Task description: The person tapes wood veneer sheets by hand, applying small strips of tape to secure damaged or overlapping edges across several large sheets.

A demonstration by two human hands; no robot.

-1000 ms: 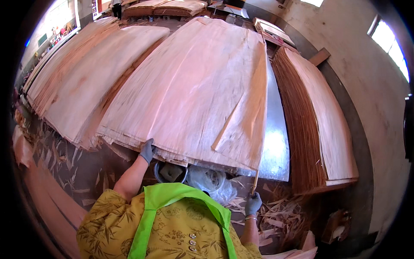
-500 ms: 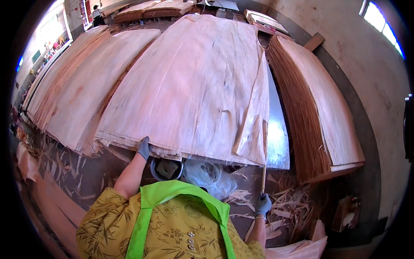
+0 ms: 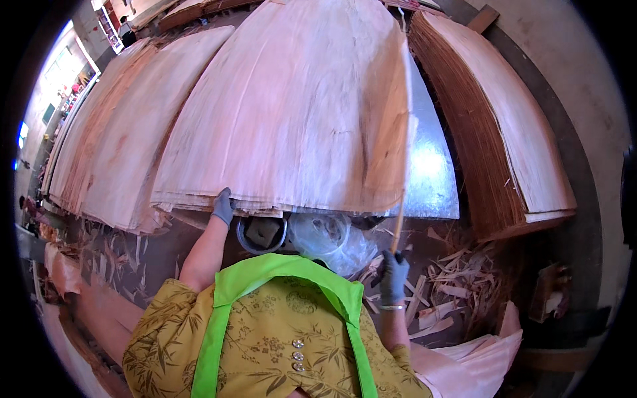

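A broad stack of pale wood veneer sheets (image 3: 285,119) lies in front of me. My left hand (image 3: 223,205), in a grey glove, is closed on the stack's near edge, left of its middle. In a matching glove, my right hand (image 3: 395,278) is wrapped round the lower end of a long thin wooden stick (image 3: 399,229). The stick points away from me along the right side of the veneer. Beside it the top sheet's right margin looks browner and blurred, so I cannot tell whether stick and sheet touch. A shiny metal sheet (image 3: 431,166) shows to the right.
Veneer piles stand at the left (image 3: 146,126) and right (image 3: 491,113). Below the near edge sit a bucket (image 3: 262,233) with a dark block inside and a clear plastic bag (image 3: 332,242). Wood scraps (image 3: 458,285) litter the floor. Another person (image 3: 126,30) is far off at upper left.
My right hand has risen with the stick, which now lies farther along the right side. The loose torn strip there no longer shows as before. My left hand stays at the edge; the view has shifted.
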